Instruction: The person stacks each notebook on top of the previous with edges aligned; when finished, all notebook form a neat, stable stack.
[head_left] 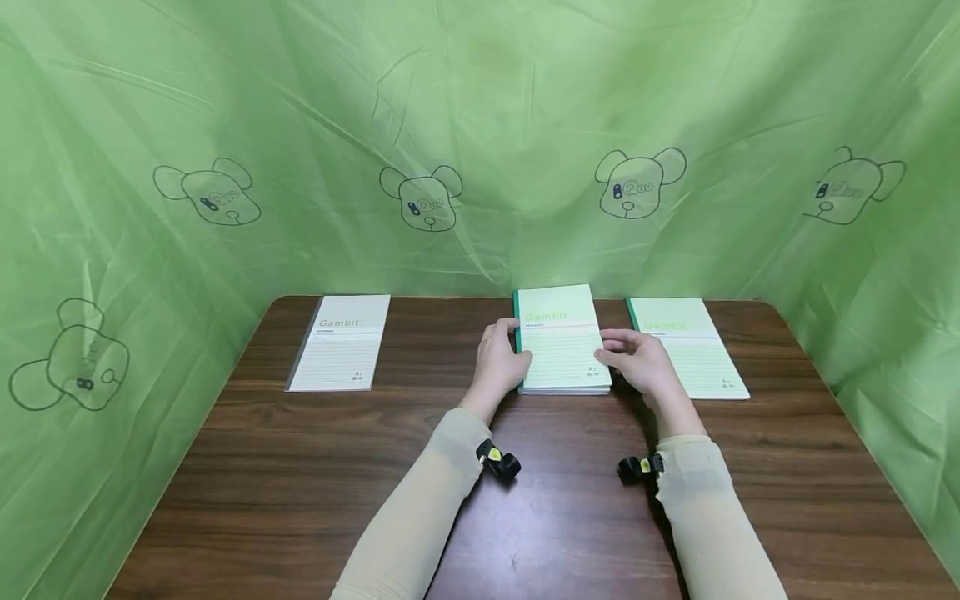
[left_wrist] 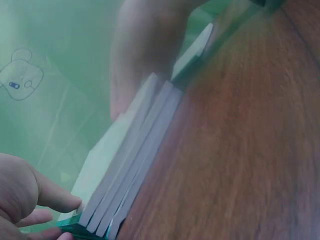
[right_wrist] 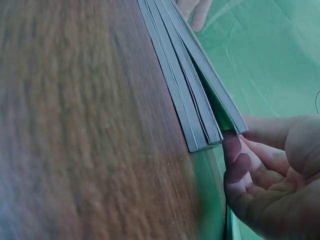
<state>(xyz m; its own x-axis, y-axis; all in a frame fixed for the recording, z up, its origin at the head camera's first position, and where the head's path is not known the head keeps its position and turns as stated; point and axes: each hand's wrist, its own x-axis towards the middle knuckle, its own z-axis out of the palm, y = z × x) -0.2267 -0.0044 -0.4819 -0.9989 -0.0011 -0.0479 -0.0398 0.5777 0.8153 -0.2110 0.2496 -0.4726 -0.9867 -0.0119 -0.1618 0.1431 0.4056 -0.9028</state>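
Grips the pale-green rectangular paper notebook [head_left: 564, 350] by its green spine with left hand [head_left: 498, 360], pinches its slightly raised opposite edge with right hand [head_left: 645, 362]. Lies between both, nearer neither, atop pale-edged paper notebooks [right_wrist: 182, 100], with long axis running near to far.

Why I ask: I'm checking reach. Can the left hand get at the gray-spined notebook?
Probably yes: only tabletop shows between the left hand and the gray-spined notebook, though that hand would first have to release the notebook stack.
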